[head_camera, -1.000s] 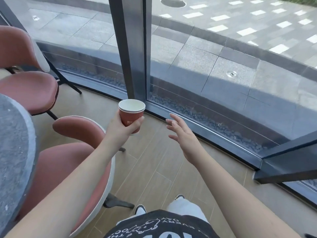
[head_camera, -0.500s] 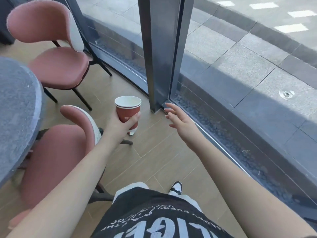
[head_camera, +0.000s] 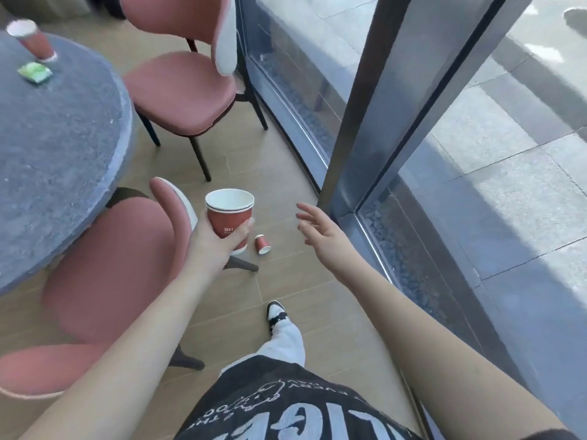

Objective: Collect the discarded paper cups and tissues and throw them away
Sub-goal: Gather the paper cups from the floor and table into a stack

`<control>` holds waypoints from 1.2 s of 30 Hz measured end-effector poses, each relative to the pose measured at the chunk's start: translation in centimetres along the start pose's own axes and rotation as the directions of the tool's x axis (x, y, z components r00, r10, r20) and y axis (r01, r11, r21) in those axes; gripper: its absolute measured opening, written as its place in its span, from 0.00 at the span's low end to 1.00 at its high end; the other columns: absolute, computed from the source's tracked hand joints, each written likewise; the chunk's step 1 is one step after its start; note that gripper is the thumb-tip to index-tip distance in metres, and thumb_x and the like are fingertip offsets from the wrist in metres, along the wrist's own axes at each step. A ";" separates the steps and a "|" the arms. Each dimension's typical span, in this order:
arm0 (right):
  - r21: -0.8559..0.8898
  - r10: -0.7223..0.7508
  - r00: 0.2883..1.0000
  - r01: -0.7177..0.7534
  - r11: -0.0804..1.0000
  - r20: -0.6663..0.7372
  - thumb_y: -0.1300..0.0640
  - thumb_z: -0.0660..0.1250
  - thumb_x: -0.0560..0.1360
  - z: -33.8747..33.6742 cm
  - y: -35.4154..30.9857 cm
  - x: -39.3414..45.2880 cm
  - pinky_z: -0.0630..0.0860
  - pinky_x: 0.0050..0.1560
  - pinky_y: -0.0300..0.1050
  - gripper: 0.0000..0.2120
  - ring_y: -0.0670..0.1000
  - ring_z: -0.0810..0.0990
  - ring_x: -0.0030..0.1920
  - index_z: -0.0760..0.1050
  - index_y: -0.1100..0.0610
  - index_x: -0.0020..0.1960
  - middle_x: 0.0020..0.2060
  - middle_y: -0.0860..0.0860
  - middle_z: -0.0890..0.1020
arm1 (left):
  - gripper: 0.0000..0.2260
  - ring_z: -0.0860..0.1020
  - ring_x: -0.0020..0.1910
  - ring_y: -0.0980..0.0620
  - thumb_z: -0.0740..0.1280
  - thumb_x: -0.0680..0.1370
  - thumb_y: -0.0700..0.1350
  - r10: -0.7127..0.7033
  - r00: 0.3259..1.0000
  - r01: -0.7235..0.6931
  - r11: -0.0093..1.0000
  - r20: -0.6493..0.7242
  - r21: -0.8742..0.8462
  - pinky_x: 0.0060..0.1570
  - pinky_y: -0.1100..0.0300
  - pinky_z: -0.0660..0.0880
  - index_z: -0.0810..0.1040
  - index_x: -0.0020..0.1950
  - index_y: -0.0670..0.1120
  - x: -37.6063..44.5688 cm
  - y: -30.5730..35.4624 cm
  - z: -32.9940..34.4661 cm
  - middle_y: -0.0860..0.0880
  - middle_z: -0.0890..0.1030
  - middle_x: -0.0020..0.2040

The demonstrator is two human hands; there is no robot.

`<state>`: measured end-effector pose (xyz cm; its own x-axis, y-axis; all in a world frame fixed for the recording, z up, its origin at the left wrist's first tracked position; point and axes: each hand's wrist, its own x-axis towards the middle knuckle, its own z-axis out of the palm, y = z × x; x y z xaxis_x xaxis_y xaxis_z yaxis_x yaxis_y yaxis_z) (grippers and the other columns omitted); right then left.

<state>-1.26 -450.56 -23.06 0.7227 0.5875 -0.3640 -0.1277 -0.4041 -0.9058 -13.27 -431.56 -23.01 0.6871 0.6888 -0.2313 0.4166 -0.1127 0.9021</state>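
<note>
Left hand grips an upright red paper cup, fingers wrapped round its wall, two rims showing, so likely two cups nested. Right hand holds nothing, fingers spread and loosely extended; a small fallen cup lies on its side on the wood floor, between the two hands' fingertips and below them. Far beyond the left fingers, on the grey table, stand another red cup and a blurred green packet.

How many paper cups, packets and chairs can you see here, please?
Paper cups: 3, the held cup in the left hand, the floor cup, the table cup
Green packets: 1
Pink chairs: 2
Total: 6
</note>
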 end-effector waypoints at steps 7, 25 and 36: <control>-0.118 0.016 0.995 -0.004 0.993 0.100 0.52 0.61 0.82 -0.8 -2.6 10.0 0.75 0.65 0.46 0.17 0.38 0.77 0.60 0.72 0.41 0.70 0.62 0.43 0.78 | 0.23 0.78 0.51 0.66 0.78 0.69 0.58 -0.078 0.996 0.079 0.997 -0.049 0.013 0.48 0.69 0.73 0.72 0.59 0.58 7.4 0.1 1.2 0.63 0.79 0.52; -0.345 0.071 0.891 0.099 0.933 0.448 0.55 0.61 0.82 -1.6 -5.2 31.1 0.70 0.48 0.35 0.21 0.45 0.77 0.56 0.67 0.47 0.74 0.66 0.47 0.74 | 0.28 0.78 0.55 0.58 0.79 0.68 0.58 -0.331 0.887 0.323 0.943 -0.321 -0.080 0.47 0.70 0.70 0.70 0.62 0.58 20.9 2.1 4.6 0.62 0.78 0.55; -0.474 0.190 0.857 0.070 0.878 0.479 0.58 0.60 0.81 3.3 3.6 39.4 0.70 0.50 0.40 0.22 0.46 0.76 0.53 0.66 0.48 0.75 0.66 0.51 0.74 | 0.30 0.76 0.52 0.62 0.81 0.67 0.52 -0.429 0.814 0.438 0.896 -0.393 -0.071 0.41 0.76 0.69 0.71 0.65 0.53 24.4 -4.6 7.9 0.55 0.78 0.60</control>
<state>24.52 -426.59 -41.37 0.2700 0.7626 -0.5878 0.2604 -0.6456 -0.7179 6.31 -419.86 -35.73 0.1465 0.8900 -0.4318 0.6321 0.2516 0.7329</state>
